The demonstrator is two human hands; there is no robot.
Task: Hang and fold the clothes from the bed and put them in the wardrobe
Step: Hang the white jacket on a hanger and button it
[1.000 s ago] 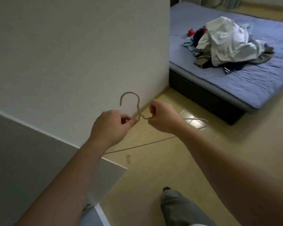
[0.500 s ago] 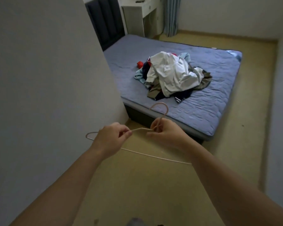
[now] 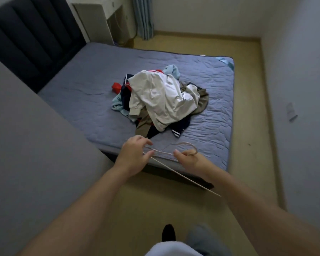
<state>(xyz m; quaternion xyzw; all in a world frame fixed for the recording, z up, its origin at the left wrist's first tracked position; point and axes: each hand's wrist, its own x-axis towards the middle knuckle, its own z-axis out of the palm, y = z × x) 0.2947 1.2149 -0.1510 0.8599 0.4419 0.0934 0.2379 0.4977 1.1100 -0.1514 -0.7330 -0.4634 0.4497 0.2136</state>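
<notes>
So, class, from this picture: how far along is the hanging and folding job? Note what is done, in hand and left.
Done: nothing visible; the clothes pile lies jumbled on the bed. In hand: a bare hanger, held by the left hand and right hand, no garment on it. Left: hang or fold every garment and put it away; no wardrobe shows here.

The hanger (image 3: 174,170) between the left hand (image 3: 133,154) and the right hand (image 3: 190,159) looks like thin wire with a pale, matt coating. Just beyond both hands, the bed cover (image 3: 85,85) is quilted cloth, matt and puckered. Further beyond them, the white garment (image 3: 161,97) is smooth cloth with a faint sheen. Below the hands, the floor (image 3: 155,200) is smooth and slightly glossy. Far left of the left hand, the headboard (image 3: 35,43) is padded and matt.
</notes>
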